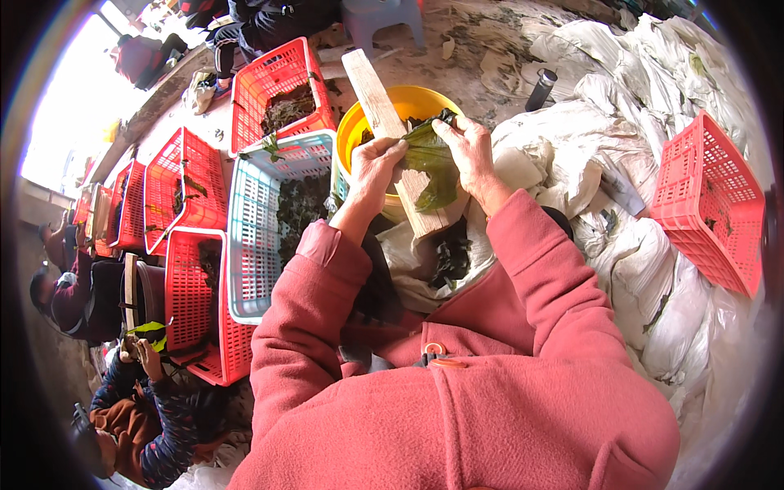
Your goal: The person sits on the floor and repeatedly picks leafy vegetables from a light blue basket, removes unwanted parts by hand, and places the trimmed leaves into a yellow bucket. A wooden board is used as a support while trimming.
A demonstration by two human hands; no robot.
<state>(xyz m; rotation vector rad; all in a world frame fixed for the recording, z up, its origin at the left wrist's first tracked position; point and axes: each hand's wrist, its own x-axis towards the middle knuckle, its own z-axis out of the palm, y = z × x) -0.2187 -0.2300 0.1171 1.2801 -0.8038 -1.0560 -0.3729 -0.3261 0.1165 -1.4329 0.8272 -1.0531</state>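
Observation:
A dark green leafy sheet, perhaps seaweed (432,165), is stretched between my hands over a wooden board (375,92). My left hand (375,168) pinches its left edge above the board. Its upper right edge is in the fingers of my right hand (470,150). The board lies slanted across a yellow bucket (429,95), which has dark leafy material inside. Below the board, a dark clump (452,254) rests on white sacking (407,269) near my lap.
A pale blue crate (251,245) and several red crates (196,294) of dark leaves stand at left. White sacks (637,257), a dark bottle (541,89) and a red crate (692,202) are at right. Co-workers sit at left; a blue stool (384,18) stands behind the bucket.

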